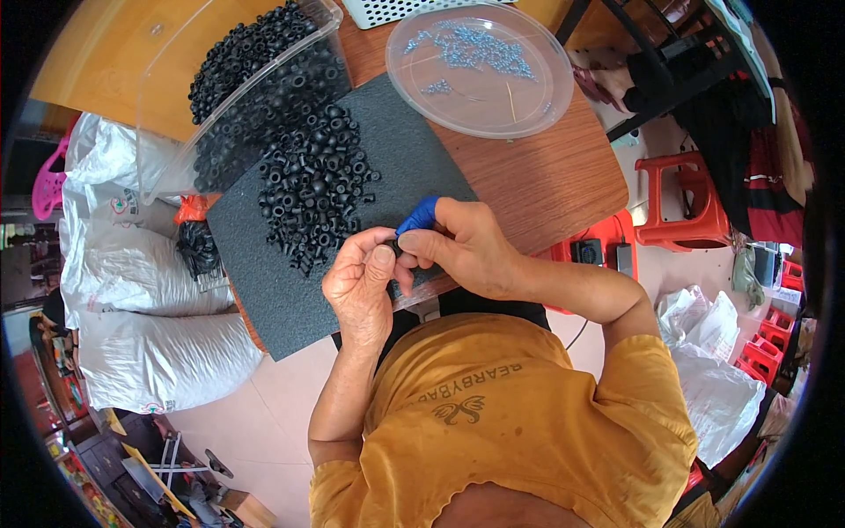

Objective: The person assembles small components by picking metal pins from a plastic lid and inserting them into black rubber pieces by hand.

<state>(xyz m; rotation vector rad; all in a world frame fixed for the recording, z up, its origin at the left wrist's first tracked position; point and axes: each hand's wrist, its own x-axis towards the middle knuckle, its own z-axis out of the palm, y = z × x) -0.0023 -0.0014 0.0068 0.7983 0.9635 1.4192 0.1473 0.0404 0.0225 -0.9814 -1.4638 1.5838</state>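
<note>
My left hand (363, 275) pinches a small black rubber part (393, 247) between thumb and fingers. Pressed against the same part are the thumb and forefinger of my right hand (462, 246), whose forefinger is wrapped in blue tape (417, 216). Both hands meet over the near edge of a dark grey mat (238, 264). Just beyond them on the mat lies a heap of black rubber parts (317, 185), many of them ring-shaped or with a round head. Whether my right fingers also hold some smaller piece is hidden.
A clear plastic bin (330, 26) of black parts stands at the far left. A round clear lid (554, 88) with small bluish pieces lies on the wooden table (546, 176). White sacks (167, 356) are stacked on the left; a red stool (678, 202) stands on the right.
</note>
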